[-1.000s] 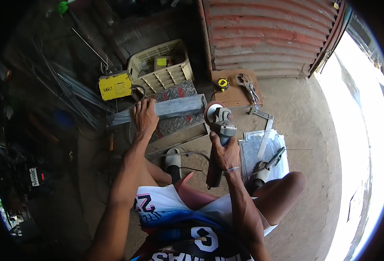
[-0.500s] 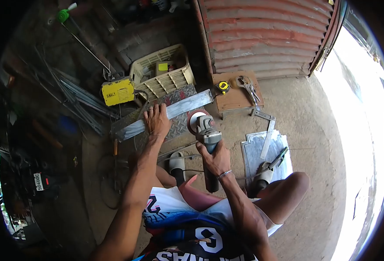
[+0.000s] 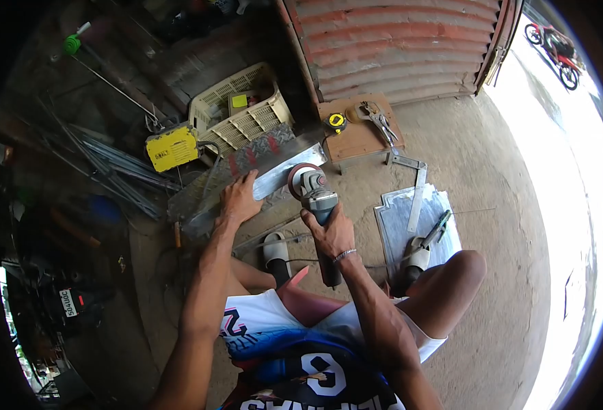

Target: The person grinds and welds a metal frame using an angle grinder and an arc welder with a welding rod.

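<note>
My right hand [image 3: 333, 236] is wrapped around the body of an angle grinder [image 3: 320, 199]. The grinder's reddish disc [image 3: 295, 179] overlaps the lower edge of a long piece of sheet metal [image 3: 277, 179], near its right end. This metal has a bright, scuffed face toward me and a darker face behind. My left hand [image 3: 240, 198] grips it left of the disc, fingers bent over its edge. Beneath the piece lies a worn checker-plate [image 3: 269, 143] with red marks.
A yellow DeWalt machine [image 3: 171, 148] and a cream crate [image 3: 247, 119] stand behind. A low wooden stool [image 3: 366, 140] carries a tape measure [image 3: 336, 123] and locking pliers [image 3: 381, 125]. At right, a metal square [image 3: 418, 191] and electrode holder [image 3: 438, 229] lie over flat sheets [image 3: 390, 215].
The sheet metal piece has turned, showing a second, darker face. My left hand went from lying flat to gripping its edge. The grinder's disc now overlaps the metal. A red motorcycle appears outside.
</note>
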### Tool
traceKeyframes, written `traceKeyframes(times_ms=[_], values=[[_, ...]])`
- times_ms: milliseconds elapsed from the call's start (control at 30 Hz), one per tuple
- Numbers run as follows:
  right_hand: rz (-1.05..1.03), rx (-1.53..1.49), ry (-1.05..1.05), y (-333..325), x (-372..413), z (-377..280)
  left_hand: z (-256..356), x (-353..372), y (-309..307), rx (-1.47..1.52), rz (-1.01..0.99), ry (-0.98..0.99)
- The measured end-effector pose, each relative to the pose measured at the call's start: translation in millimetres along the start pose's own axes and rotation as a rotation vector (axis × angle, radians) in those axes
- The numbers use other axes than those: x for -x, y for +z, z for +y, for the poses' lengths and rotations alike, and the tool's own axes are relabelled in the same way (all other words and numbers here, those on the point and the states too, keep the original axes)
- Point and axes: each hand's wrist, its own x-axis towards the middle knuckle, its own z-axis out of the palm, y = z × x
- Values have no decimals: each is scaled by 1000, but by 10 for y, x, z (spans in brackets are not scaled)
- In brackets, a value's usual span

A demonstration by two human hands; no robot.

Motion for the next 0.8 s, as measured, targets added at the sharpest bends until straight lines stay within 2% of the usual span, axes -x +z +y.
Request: traceKeyframes(times_ms=[233,300,467,633,800], values=[[43,-8,34,-151,-117,6,-15,37,18,-19,-40,-7],[30,-19,-34,-118,-108,37,-18,28,11,-10,-26,12],[28,-36,-38,-55,-87,109,-31,1,17,-19,-69,-18],[84,-40,-16,-137,-162,79,-67,40,52,-4,-21,43],[12,-2,-21,-83,-108,107,-48,19,53,-17,-7,63]])
